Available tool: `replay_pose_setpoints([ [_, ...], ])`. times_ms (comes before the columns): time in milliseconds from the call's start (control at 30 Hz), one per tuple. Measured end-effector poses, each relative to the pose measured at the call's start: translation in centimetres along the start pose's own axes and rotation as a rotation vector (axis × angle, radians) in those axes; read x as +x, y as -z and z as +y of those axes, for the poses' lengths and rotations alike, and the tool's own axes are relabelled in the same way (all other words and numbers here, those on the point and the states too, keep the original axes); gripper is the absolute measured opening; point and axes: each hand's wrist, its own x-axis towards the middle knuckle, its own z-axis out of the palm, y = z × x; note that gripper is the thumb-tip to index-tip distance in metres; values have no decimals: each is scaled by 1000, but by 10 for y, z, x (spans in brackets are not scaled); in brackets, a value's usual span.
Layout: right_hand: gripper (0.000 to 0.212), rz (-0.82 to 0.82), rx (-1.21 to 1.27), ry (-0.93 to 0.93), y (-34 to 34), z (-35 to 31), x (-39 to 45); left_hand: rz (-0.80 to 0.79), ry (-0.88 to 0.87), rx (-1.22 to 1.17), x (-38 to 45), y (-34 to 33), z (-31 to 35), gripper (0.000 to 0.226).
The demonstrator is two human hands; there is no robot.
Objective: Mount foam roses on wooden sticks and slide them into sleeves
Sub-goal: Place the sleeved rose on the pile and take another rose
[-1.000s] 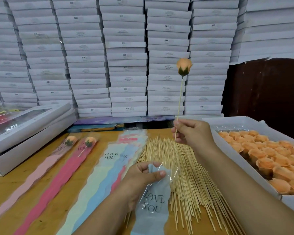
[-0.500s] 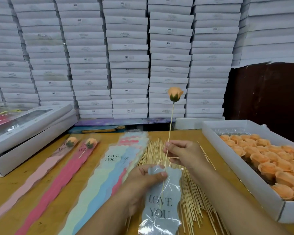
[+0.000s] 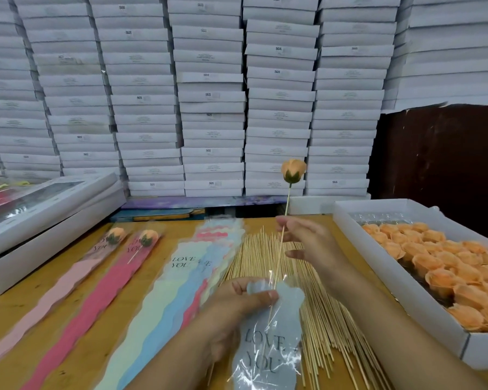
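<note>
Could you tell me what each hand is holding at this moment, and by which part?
The right hand pinches the wooden stick of the mounted rose near mid-length. The left hand pinches the grey sleeve at its open top edge.

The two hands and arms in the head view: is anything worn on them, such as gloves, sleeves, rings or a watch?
Nothing is worn where they show. The left hand and right hand are bare, without gloves, and no ring is visible on the fingers. Both forearms are bare up to the edge of the picture, with no sleeve, watch or bracelet in view. The nails are short and unpainted.
</note>
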Motion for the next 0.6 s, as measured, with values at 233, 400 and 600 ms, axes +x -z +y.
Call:
replay_pose_setpoints([
  [233, 24, -193, -157, 14, -1, 21, -32, -13, -55, -47, -1, 1, 5, 34],
  [400, 27, -173, -147, 27, 3, 15, -30, -21, -67, -34, -4, 0, 3, 20],
  [600, 26, -59, -29, -2, 13, 6, -17, -131, -22, -21, -9, -3, 4, 14],
])
